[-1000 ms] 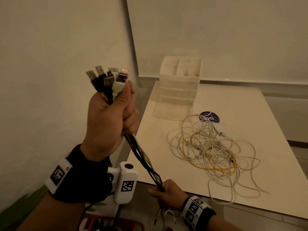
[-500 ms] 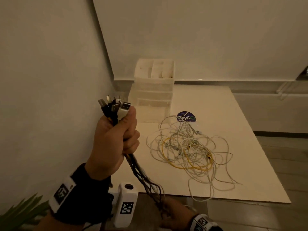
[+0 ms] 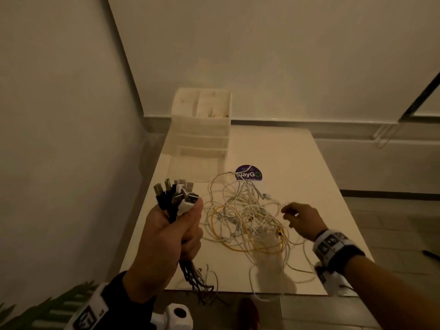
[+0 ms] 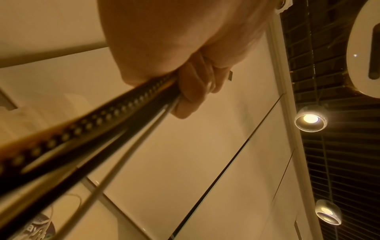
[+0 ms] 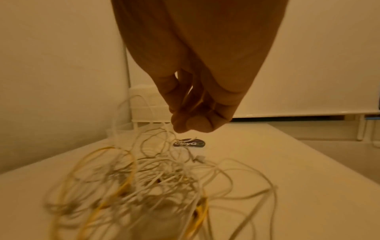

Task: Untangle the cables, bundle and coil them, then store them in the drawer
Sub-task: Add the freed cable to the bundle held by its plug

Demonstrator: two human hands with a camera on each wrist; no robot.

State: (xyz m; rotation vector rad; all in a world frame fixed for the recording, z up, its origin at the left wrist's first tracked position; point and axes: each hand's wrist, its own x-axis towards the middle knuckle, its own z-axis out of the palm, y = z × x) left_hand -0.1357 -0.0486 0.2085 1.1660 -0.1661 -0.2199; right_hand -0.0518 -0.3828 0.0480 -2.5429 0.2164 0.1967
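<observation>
My left hand (image 3: pixel 176 232) grips a bundle of black and white USB cables (image 3: pixel 177 198), plugs pointing up, at the table's near left corner. The bundle's loose tails (image 3: pixel 197 279) hang below my fist over the table edge. In the left wrist view my left hand (image 4: pixel 195 84) is curled round the dark cables (image 4: pixel 98 129). A tangle of white and yellow cables (image 3: pixel 242 222) lies mid-table. My right hand (image 3: pixel 289 214) hovers over the tangle's right side, fingers curled and pinching a thin white strand. The right wrist view shows my right hand (image 5: pixel 193 120) above the tangle (image 5: pixel 144 178).
A translucent white drawer unit (image 3: pixel 202 129) stands at the table's far left, its lowest drawer (image 3: pixel 197 163) pulled out. A dark round sticker (image 3: pixel 248 173) lies on the white table (image 3: pixel 297 163). Walls close in on the left and back. A green plant (image 3: pixel 35 306) is at bottom left.
My right hand let go of the bundle's tails below the table edge and moved up and right onto the tangle. My left hand lowered the bundle toward the table.
</observation>
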